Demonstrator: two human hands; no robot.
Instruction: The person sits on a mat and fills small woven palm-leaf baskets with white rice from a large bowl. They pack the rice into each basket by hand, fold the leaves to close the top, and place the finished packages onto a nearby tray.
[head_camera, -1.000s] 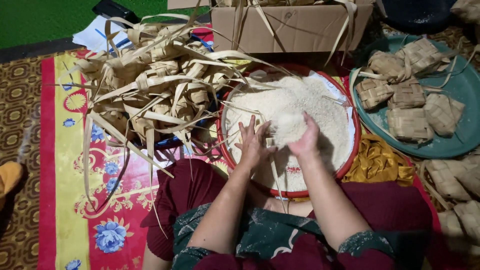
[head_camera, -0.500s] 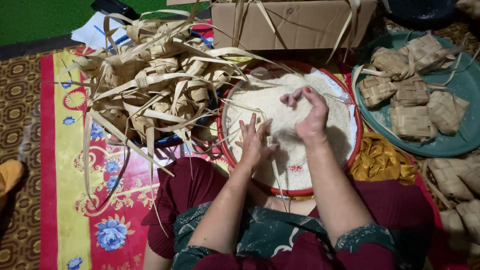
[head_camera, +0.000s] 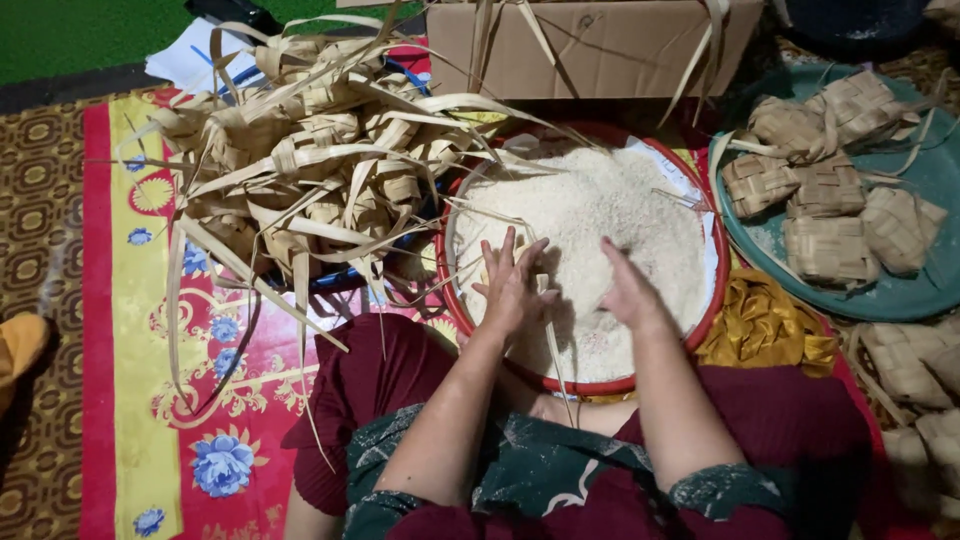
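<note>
Head view, patterned red mat (head_camera: 120, 400), left hand (head_camera: 512, 285) clasping a woven pouch (head_camera: 540, 285), right hand (head_camera: 628, 290) spread in rice (head_camera: 600, 210)

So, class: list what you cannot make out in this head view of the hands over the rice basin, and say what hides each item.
- Left hand: any pouch held is hidden beneath its fingers.
- Right hand: fingertips buried in the rice.
- Cardboard box: top cut off by the upper edge.
- Blue bowl: almost wholly covered by the empty woven pouches.
- Filled pouches: cut off by the right edge.
</note>
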